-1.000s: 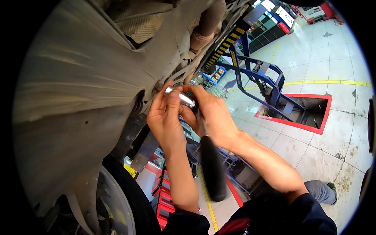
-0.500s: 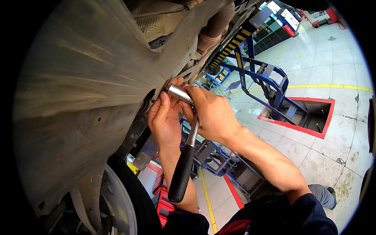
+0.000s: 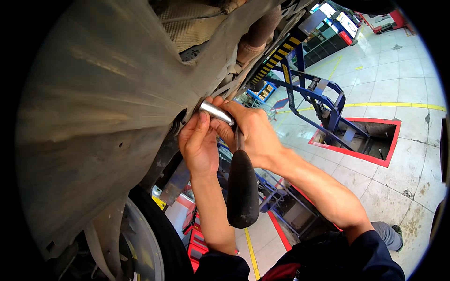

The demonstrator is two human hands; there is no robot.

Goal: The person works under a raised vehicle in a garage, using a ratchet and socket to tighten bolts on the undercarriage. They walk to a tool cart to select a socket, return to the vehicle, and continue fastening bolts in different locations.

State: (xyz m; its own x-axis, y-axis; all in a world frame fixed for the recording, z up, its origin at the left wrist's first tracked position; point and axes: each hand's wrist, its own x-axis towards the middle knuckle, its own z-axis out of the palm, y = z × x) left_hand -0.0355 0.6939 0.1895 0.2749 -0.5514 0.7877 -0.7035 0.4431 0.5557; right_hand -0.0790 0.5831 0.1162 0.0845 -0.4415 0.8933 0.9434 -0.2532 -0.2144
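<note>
A ratchet wrench with a black handle hangs down from my right hand, whose fingers wrap round its head. A shiny silver socket sits on the ratchet and points up and left toward the car's underside. My left hand closes on the socket's far end with thumb and fingers. That end lies right by the edge of the grey underbody panel; whether it fits over a bolt is hidden. A dark round hole in the panel is just left of my left hand.
A car wheel is at the lower left. An exhaust pipe runs overhead. To the right, a blue scissor lift rises from a red-edged floor pit. Red tool drawers stand below my left forearm.
The ratchet's handle has swung to the right and toward me, while the socket stays in nearly the same place. My left thumb has shifted up onto the socket.
</note>
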